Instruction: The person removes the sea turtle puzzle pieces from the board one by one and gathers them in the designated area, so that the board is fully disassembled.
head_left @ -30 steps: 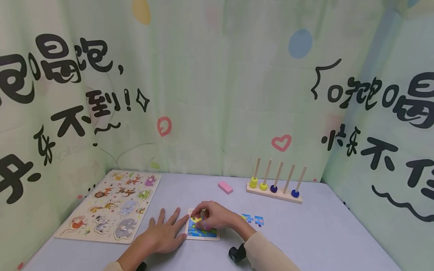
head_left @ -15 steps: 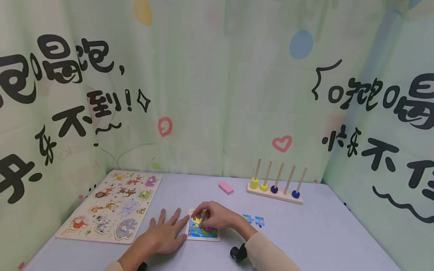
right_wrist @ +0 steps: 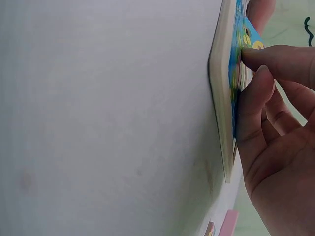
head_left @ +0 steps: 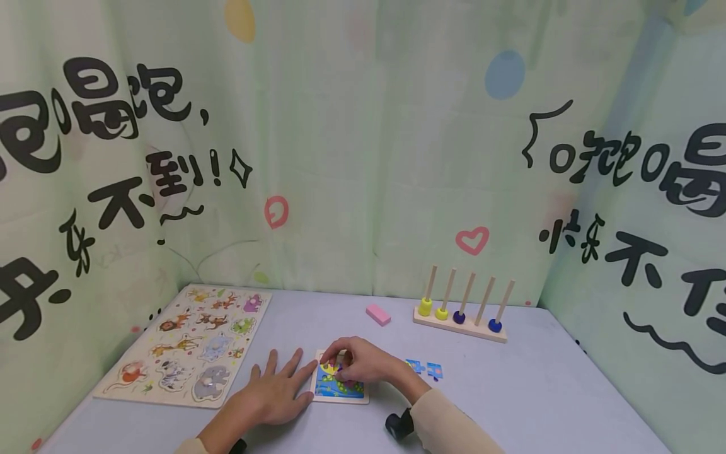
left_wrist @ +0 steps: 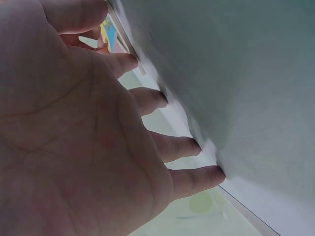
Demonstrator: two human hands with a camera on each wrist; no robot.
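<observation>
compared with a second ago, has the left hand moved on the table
No. Judged against the animal board in the head view, the left hand stays where it was.

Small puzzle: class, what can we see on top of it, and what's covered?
On the small puzzle, blue and yellow artwork shows at the left and bottom. The right hand covers most of its upper right in the head view, hiding whatever lies there.

Puzzle board (head_left: 340, 400): pale rim, blue-and-green picture; flat under the right grip (head_left: 364, 360), left edge beside the left grip (head_left: 276, 389).
Tilted piece (right_wrist: 252, 35): blue, yellow round spots; pinched at the right grip's fingertips.
Loose pieces (head_left: 434, 370): blue; two showing, right of the right grip.
</observation>
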